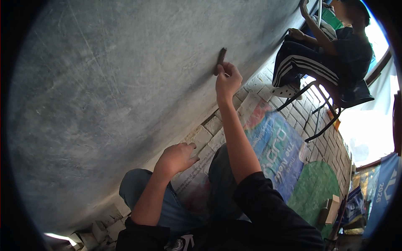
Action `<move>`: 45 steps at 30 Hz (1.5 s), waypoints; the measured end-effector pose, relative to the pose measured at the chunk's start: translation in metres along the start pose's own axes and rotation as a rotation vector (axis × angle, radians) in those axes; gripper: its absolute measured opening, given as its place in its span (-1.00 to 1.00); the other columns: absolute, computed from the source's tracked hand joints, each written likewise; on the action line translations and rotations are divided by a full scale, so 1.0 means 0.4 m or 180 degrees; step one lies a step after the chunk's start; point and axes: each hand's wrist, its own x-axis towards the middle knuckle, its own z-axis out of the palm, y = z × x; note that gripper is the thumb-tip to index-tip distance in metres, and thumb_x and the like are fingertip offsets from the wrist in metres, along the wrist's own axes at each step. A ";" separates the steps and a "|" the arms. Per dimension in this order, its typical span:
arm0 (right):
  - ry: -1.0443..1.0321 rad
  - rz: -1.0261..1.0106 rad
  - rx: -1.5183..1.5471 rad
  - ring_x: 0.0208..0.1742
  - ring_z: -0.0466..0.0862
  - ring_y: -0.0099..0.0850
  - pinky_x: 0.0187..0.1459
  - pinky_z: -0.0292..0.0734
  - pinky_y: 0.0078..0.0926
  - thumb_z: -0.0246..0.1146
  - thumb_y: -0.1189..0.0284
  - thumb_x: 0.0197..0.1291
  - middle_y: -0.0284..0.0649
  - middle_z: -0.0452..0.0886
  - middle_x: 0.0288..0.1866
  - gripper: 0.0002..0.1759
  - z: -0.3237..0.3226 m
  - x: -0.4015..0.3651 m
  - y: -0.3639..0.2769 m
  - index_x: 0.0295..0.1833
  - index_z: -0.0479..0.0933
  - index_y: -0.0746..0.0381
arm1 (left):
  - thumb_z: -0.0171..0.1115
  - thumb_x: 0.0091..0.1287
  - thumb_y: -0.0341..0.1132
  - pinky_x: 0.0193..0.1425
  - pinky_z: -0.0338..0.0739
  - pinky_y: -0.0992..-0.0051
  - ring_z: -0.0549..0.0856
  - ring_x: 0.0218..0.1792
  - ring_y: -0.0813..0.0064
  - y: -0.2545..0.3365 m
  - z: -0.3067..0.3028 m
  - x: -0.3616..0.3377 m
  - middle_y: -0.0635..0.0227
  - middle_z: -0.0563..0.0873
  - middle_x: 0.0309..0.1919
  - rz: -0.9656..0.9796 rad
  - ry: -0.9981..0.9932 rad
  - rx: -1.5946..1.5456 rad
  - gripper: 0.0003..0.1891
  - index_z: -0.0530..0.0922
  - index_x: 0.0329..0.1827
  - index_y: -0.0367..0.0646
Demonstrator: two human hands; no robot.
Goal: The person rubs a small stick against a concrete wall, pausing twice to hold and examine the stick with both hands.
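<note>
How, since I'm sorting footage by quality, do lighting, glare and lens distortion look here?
Head view: white glare hides detail beyond the chair; head view: a soft shadow lies on the grey wall beside the right hand; head view: black, curved corners frame the wide-angle image.

White glare floods the right side, the grey wall [113, 96] lies dim, and fisheye vignetting blackens corners

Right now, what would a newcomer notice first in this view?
The broad grey surface filling the left likely comes first, with the right hand holding a dark, stick-like block up at it. Next is the colourful printed sheet on the paved floor, right of centre. A person sits at upper right.
</note>
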 end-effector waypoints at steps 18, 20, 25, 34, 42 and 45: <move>0.0098 0.0129 0.0100 -0.40 0.62 -0.51 -0.29 0.48 -0.58 0.26 0.56 0.00 -0.20 0.64 -0.42 -0.85 0.007 0.015 0.018 -0.26 0.58 0.35 | 0.14 0.18 -0.03 0.04 0.45 0.29 0.58 -0.06 0.15 0.018 0.003 -0.014 0.10 0.61 -0.12 0.0225 -0.0168 0.0021 -0.52 0.44 0.09 -0.12; 0.0088 0.0226 0.0159 -0.40 0.64 -0.46 -0.29 0.48 -0.54 0.25 0.55 -0.01 -0.19 0.65 -0.42 -0.85 0.004 0.003 0.008 -0.28 0.58 0.34 | 0.14 0.18 -0.03 0.04 0.45 0.29 0.58 -0.07 0.14 0.015 0.005 -0.016 0.11 0.61 -0.11 0.0192 0.0044 0.0202 -0.52 0.44 0.08 -0.13; 0.0077 0.0083 0.0135 -0.37 0.64 -0.44 -0.29 0.48 -0.55 0.25 0.55 -0.03 -0.17 0.65 -0.42 -0.84 0.005 0.020 0.012 -0.27 0.58 0.34 | 0.14 0.18 -0.04 0.04 0.45 0.28 0.58 -0.07 0.14 0.023 0.002 -0.012 0.12 0.61 -0.12 0.0249 -0.0040 0.0125 -0.53 0.45 0.07 -0.15; 0.0273 0.0249 0.0152 -0.37 0.64 -0.43 -0.26 0.49 -0.52 0.24 0.57 -0.03 -0.16 0.65 -0.42 -0.86 0.008 0.025 0.007 -0.29 0.59 0.34 | 0.16 0.17 -0.07 0.02 0.46 0.28 0.58 -0.07 0.13 0.025 0.006 -0.022 0.10 0.62 -0.15 0.0092 0.0038 0.0240 -0.55 0.46 0.05 -0.15; 0.0195 0.0223 0.0153 -0.38 0.64 -0.46 -0.28 0.50 -0.56 0.25 0.57 -0.04 -0.15 0.65 -0.41 -0.85 0.000 0.032 0.010 -0.28 0.59 0.34 | 0.17 0.16 -0.10 0.01 0.46 0.27 0.58 -0.08 0.12 0.015 0.010 -0.020 0.11 0.62 -0.17 0.0074 0.0196 0.0271 -0.56 0.47 0.04 -0.15; -0.0152 0.0181 0.0227 -0.37 0.64 -0.47 -0.27 0.50 -0.56 0.26 0.57 -0.04 -0.13 0.65 -0.40 -0.84 0.001 0.013 0.014 -0.27 0.59 0.35 | 0.17 0.16 -0.10 0.00 0.46 0.27 0.58 -0.08 0.12 0.020 0.002 -0.023 0.11 0.62 -0.17 0.0057 0.0169 0.0227 -0.57 0.47 0.03 -0.15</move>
